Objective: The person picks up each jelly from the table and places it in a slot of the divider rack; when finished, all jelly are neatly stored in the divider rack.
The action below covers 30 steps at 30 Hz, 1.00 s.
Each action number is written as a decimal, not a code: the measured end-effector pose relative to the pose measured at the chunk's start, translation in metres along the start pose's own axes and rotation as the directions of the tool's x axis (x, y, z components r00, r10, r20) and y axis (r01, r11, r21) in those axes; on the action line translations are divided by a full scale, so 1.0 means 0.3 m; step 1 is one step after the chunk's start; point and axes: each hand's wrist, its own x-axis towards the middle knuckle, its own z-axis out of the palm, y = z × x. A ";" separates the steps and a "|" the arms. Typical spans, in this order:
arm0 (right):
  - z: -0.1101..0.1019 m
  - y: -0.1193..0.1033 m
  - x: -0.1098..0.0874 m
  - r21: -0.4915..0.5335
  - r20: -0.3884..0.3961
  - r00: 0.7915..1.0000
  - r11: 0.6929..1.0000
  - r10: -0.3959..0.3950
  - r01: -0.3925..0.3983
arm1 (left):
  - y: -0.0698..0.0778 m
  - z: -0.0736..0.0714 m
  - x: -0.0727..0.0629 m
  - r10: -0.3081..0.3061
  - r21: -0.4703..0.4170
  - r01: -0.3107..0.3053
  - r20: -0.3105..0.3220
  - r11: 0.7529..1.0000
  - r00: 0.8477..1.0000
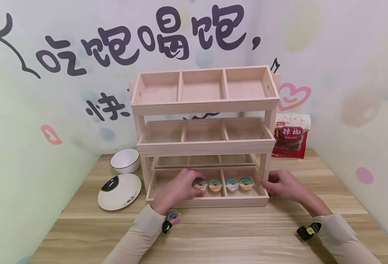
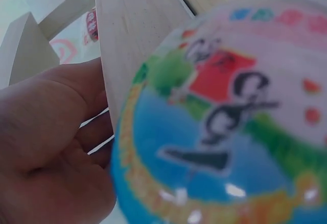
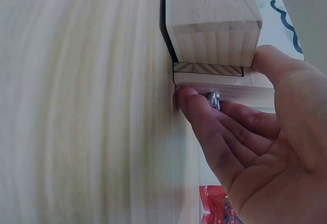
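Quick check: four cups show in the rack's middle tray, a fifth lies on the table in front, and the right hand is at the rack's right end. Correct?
The tray is wrong: the head view shows the four cups in the bottom tray, not the middle tray. A fifth cup lies on the table in front, and the right hand is at the right end of the rack.

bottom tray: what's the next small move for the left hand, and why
I'd probably ease the left hand off the leftmost cup in the bottom tray: it already sits in line with the other three cups, and another cup lies on the table near the left wrist, so freeing those fingers seems sensible.
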 end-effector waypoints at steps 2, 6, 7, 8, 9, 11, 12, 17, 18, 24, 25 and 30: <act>0.000 -0.005 -0.001 0.009 0.004 1.000 1.000 0.000 0.000 | -0.001 0.002 0.000 -0.006 -0.001 0.006 0.005 1.000 1.000; 0.000 -0.015 -0.002 0.023 0.010 1.000 1.000 0.002 -0.002 | -0.001 -0.001 0.000 -0.017 -0.012 0.017 0.017 1.000 1.000; 0.000 -0.016 -0.002 0.024 0.010 1.000 1.000 0.001 -0.001 | -0.001 -0.002 0.000 -0.015 -0.015 0.016 0.018 1.000 1.000; 0.000 -0.017 -0.002 0.025 0.008 1.000 1.000 0.009 -0.009 | -0.001 -0.004 0.000 -0.013 -0.015 0.014 0.019 1.000 1.000; 0.000 -0.017 -0.001 0.023 0.007 1.000 1.000 0.010 -0.010 | 0.000 -0.005 0.000 -0.009 -0.015 0.010 0.021 1.000 1.000; 0.000 -0.017 -0.001 0.017 0.004 1.000 1.000 0.008 -0.008 | 0.001 -0.007 0.000 -0.003 -0.016 0.003 0.022 1.000 1.000; 0.000 -0.015 0.000 0.016 0.002 1.000 1.000 0.014 -0.014 | 0.001 -0.008 0.000 -0.003 -0.014 0.003 0.023 1.000 1.000; 0.000 -0.008 0.002 -0.002 0.001 1.000 1.000 0.023 -0.023 | 0.006 -0.009 0.001 0.007 0.014 -0.007 0.024 1.000 1.000; 0.000 -0.008 0.002 0.000 -0.001 1.000 1.000 0.030 -0.030 | 0.006 -0.009 0.002 0.005 0.023 -0.005 0.026 1.000 1.000; 0.001 -0.010 0.002 0.007 0.004 1.000 1.000 0.026 -0.026 | 0.012 -0.008 0.000 -0.016 0.044 0.014 0.033 0.999 0.999; 0.001 -0.010 0.001 0.008 0.006 1.000 1.000 0.022 -0.022 | 0.012 -0.007 -0.001 -0.021 0.039 0.020 0.035 0.999 0.999; 0.002 -0.007 0.002 0.002 0.001 1.000 1.000 0.018 -0.018 | 0.008 -0.006 -0.001 -0.019 0.038 0.018 0.040 0.999 0.999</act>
